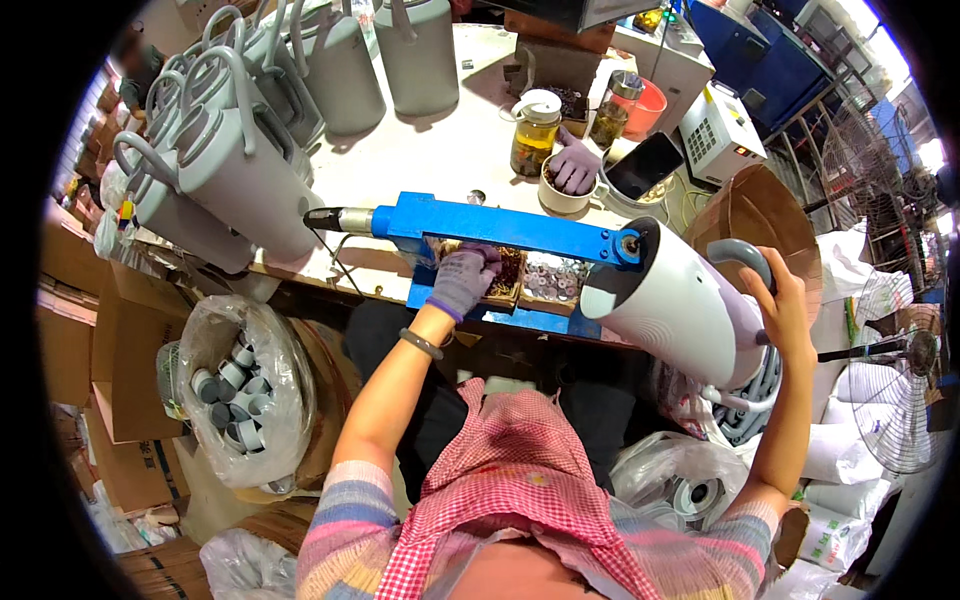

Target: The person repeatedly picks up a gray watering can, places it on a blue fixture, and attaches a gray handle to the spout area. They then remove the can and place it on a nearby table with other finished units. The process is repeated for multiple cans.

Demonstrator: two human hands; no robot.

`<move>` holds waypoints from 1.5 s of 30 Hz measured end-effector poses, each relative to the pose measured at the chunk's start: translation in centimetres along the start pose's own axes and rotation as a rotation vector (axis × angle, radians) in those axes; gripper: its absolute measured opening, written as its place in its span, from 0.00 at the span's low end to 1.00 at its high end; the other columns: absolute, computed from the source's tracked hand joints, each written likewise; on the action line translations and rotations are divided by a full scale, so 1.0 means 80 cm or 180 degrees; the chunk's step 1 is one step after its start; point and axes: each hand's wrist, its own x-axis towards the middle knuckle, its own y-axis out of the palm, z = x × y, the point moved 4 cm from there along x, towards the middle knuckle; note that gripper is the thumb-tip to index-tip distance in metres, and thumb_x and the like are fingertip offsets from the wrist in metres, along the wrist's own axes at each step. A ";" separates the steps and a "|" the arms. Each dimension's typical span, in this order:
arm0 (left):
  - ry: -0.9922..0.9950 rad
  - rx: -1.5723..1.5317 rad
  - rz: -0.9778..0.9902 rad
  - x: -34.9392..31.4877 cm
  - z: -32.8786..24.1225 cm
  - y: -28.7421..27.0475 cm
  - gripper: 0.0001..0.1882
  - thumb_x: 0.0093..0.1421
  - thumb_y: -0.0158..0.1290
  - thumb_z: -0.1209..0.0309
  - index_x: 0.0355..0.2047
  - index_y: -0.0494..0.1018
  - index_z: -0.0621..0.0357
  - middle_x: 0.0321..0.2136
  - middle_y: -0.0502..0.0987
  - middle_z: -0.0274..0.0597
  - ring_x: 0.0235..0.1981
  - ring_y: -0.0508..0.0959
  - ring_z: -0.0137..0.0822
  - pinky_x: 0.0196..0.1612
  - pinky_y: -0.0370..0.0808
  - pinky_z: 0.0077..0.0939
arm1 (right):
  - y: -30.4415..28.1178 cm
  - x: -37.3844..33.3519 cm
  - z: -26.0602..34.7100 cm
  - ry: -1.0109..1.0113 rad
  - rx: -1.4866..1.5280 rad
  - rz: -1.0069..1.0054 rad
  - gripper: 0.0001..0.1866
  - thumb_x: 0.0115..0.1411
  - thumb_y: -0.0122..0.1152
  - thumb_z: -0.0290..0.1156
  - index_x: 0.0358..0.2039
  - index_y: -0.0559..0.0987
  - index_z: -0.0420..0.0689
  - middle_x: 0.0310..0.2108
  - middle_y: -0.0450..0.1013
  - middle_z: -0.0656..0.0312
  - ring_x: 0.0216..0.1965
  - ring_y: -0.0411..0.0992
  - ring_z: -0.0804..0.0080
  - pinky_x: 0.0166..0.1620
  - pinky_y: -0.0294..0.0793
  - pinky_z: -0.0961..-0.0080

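Note:
My right hand (790, 310), bare, is wrapped round the dark grey handle (742, 257) of a pale grey watering can (675, 315). The can lies tilted on its side, its open end round the tip of a blue machine arm (510, 228). My left hand (465, 278), in a thin grey-purple glove, reaches under that arm into a box of small brass-coloured pieces (507, 275). Its fingers are curled, and what they pinch is hidden. Beside it, another box holds small silvery round pieces (552, 280).
Several grey watering cans (240, 180) crowd the table's left side. Behind the blue arm stand a jar of yellow liquid (535, 135), a white cup (567, 198) with a purple glove (575, 165) on it, and a phone (645, 165). A bag of grey-white caps (235, 400) sits low left; a fan (895, 350) stands right.

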 end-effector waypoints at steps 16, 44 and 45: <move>0.0106 -0.2430 -0.0416 -0.019 -0.131 -0.094 0.08 0.61 0.59 0.77 0.41 0.78 0.64 0.29 0.80 0.36 0.29 0.78 0.24 0.34 0.76 0.16 | -0.008 -0.038 -0.060 0.0202 0.0303 -0.0373 0.16 0.59 0.65 0.33 0.45 0.77 0.39 0.28 0.76 0.53 0.28 0.73 0.66 0.36 0.72 0.73; 0.0635 0.1267 -0.0799 -0.023 -0.057 -0.056 0.08 0.58 0.60 0.68 0.35 0.82 0.58 0.27 0.79 0.47 0.30 0.78 0.46 0.36 0.75 0.35 | 0.005 -0.071 -0.070 0.0150 0.0187 -0.0583 0.15 0.59 0.65 0.30 0.45 0.77 0.37 0.28 0.74 0.56 0.29 0.70 0.70 0.38 0.71 0.75; 0.0509 0.0720 -0.0683 -0.027 -0.060 -0.062 0.09 0.59 0.59 0.69 0.38 0.82 0.58 0.27 0.79 0.46 0.30 0.78 0.44 0.36 0.75 0.34 | 0.005 -0.072 -0.069 0.0212 0.0211 -0.0552 0.15 0.59 0.65 0.30 0.45 0.77 0.37 0.28 0.74 0.55 0.29 0.70 0.70 0.38 0.71 0.75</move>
